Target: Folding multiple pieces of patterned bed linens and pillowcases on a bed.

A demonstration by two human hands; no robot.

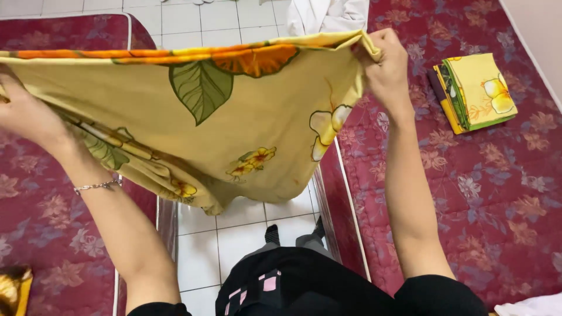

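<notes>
A yellow cloth (252, 111) printed with orange flowers and green leaves hangs stretched in the air between my hands. My left hand (26, 114) grips its upper left corner at the frame's left edge; a thin bracelet circles that wrist. My right hand (383, 61) pinches the upper right corner, fingers closed on the folded edge. The cloth's lower part droops over the gap between two mattresses. On the right mattress (486, 193) lies a folded cloth (475, 90) of the same yellow print.
Two maroon floral mattresses flank a strip of white tiled floor (234, 234); the left mattress (41, 216) carries a yellow-brown object (13, 289) at its near corner. White fabric (328, 14) lies at the top, more white cloth (530, 307) at bottom right.
</notes>
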